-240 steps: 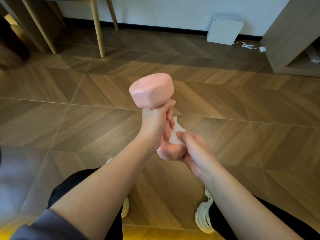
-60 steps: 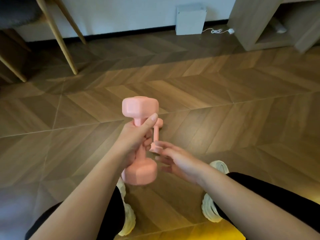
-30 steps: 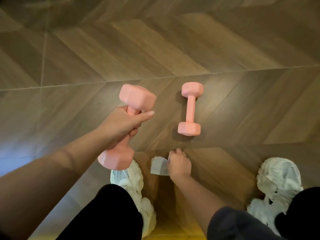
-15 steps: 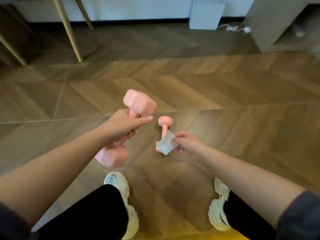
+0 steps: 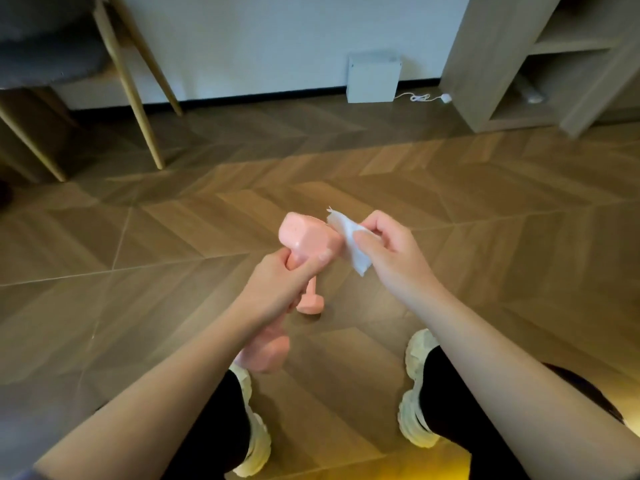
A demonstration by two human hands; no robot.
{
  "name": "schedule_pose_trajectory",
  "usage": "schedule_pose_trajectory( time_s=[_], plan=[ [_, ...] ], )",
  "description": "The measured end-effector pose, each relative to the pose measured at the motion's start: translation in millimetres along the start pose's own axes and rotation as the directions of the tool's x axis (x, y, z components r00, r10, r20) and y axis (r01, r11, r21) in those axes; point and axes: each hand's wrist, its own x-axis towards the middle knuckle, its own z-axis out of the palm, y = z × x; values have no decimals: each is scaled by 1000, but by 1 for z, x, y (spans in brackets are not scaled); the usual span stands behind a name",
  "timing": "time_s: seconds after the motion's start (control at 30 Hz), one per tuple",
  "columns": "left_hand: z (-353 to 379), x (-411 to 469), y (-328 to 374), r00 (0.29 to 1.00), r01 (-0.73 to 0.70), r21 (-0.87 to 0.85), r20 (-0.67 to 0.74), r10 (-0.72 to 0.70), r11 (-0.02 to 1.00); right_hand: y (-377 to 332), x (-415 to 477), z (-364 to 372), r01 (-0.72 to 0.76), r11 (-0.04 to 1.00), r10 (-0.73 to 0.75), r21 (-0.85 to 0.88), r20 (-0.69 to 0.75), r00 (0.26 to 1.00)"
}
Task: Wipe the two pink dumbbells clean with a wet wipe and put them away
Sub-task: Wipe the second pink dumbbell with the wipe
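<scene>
Above a pair of pale shoes (image 5: 414,393) on the wood floor (image 5: 485,271), a person's left hand (image 5: 273,289) wraps its fingers around the handle of 1 pink dumbbell (image 5: 308,239). It holds the weight tilted, 1 head raised and away, the other low by the knee. The right hand (image 5: 391,251) pinches a folded wet wipe (image 5: 349,245) between thumb and fingers, and the wipe's edge touches the side of the raised head. The 2nd dumbbell (image 5: 310,303) lies on the floor just beyond the left hand, mostly hidden behind it. The step in hand appears to be wiping the upper head. Doing it well likely means a firm hold on the handle, turning the weight so each flat face meets the wipe, then shifting the grip so the handle and lower head get covered too. Farther off stand chair legs (image 5: 128,84), a white box (image 5: 372,77) against the wall and an open shelf unit (image 5: 485,64), a possible home for both weights.
</scene>
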Motion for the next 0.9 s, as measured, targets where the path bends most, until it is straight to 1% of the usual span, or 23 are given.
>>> schedule_pose_trajectory(
  time_s=[0.03, 0.1, 0.2, 0.27, 0.33, 0.43, 0.53, 0.6, 0.7, 0.83, 0.9],
  plan=[
    [0, 2, -2, 1000, -15, 35, -22, 16, 999, 2, -1, 2, 6, 1000, -6, 2, 28, 1000],
    [-2, 6, -5, 997, -46, 110, -58, 53, 993, 7, 0, 4, 10, 998, -14, 60, 71, 997],
    [-6, 9, -3, 992, -87, 219, -75, 106, 972, 12, 6, 4, 30, 996, -45, 90, 165, 985],
    [-7, 9, -1, 987, -127, 286, -60, 150, 950, 17, 9, 6, 22, 997, -38, 70, 239, 970],
    [-6, 8, -2, 981, -176, 360, -11, 193, 916, 21, 12, 9, -8, 999, -5, 45, 266, 964],
    [-1, 6, -6, 977, -206, 443, 45, 208, 873, 28, 11, 12, -11, 999, 1, 36, 269, 963],
    [0, 9, -6, 978, -199, 427, 37, 203, 882, 38, 4, 10, 15, 999, -22, 30, 249, 968],
    [1, 11, -6, 979, -197, 460, 49, 197, 866, 41, 5, 9, -24, 999, 17, 30, 221, 975],
    [8, 16, -10, 975, -222, 533, 100, 200, 816, 41, 10, 8, -57, 998, 46, 39, 232, 972],
    [7, 25, -8, 980, -193, 535, 71, 183, 823, 46, 5, 2, 15, 1000, -21, 24, 229, 973],
    [6, 27, -8, 980, -195, 576, 94, 173, 794, 47, 7, 1, -18, 999, 11, 34, 217, 976]
  ],
)
